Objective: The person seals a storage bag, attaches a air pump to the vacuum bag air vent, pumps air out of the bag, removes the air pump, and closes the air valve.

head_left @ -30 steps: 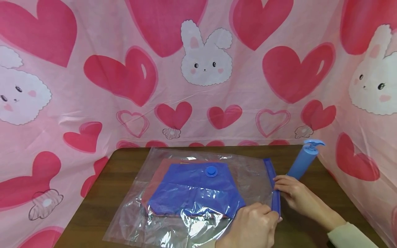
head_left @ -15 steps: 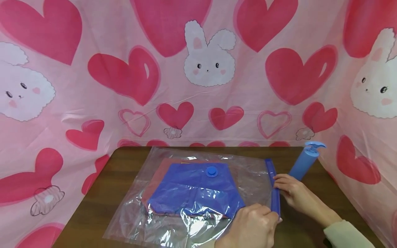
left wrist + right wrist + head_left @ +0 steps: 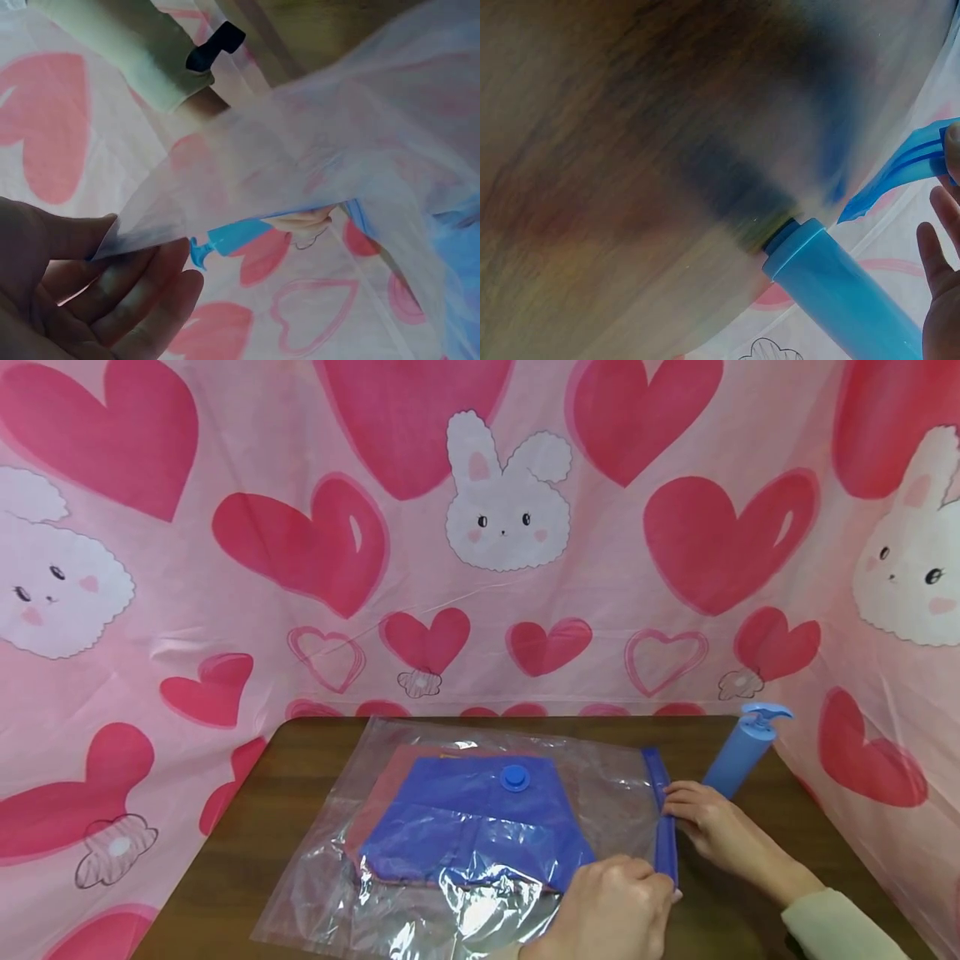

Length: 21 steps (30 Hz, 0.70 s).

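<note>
A clear plastic vacuum storage bag (image 3: 315, 877) lies flat, with folded blue fabric (image 3: 480, 802) over reddish fabric (image 3: 375, 793) inside. The bag has a round blue valve (image 3: 514, 778) and a blue seal strip (image 3: 654, 772) along its right end. My left hand (image 3: 611, 906) grips the near corner at that strip; in the left wrist view, thumb and fingers of the left hand (image 3: 105, 292) pinch the clear film. Farther along, my right hand (image 3: 708, 818) pinches the strip's middle. The right wrist view shows the right hand's thumb and fingers (image 3: 937, 240) at the blue strip (image 3: 900, 165).
A blue hand pump (image 3: 738, 756) with a T-shaped handle stands behind the right hand, at the right side of the dark wooden table (image 3: 232, 860). Pink cloth (image 3: 495, 610) printed with hearts and rabbits hangs behind and at both sides.
The head view has shifted slightly between frames. Both hands keep nearly the same hold on the bag's blue edge.
</note>
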Each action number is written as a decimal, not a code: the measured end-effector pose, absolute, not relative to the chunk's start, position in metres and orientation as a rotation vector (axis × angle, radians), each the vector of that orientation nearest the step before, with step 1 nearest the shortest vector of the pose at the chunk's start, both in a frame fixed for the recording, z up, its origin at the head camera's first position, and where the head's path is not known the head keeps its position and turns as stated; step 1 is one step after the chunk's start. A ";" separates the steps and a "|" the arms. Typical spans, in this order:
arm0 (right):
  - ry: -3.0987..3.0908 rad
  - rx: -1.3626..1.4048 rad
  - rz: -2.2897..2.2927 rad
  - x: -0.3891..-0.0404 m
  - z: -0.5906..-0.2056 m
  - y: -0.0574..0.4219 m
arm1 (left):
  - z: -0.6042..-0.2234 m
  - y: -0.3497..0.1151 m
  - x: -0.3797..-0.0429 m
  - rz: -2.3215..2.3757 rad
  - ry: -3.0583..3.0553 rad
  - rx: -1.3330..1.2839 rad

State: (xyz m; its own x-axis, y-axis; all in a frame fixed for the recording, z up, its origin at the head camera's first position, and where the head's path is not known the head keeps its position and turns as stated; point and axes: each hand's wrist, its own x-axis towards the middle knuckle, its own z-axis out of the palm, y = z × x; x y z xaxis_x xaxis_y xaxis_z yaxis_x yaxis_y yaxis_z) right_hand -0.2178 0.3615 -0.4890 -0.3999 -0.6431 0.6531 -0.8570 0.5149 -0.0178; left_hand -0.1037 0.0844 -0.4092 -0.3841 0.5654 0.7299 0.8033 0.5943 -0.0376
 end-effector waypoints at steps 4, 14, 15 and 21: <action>-2.162 1.217 0.449 -0.217 -0.488 0.362 | -0.407 0.084 -0.103 -0.384 -2.102 -1.075; -2.178 1.202 0.435 -0.221 -0.482 0.359 | -0.407 0.083 -0.105 -0.451 -2.089 -1.092; -2.183 1.197 0.436 -0.221 -0.482 0.358 | -0.407 0.082 -0.105 -0.454 -2.082 -1.096; -2.202 1.178 0.440 -0.224 -0.480 0.356 | -0.409 0.081 -0.108 -0.483 -2.048 -1.119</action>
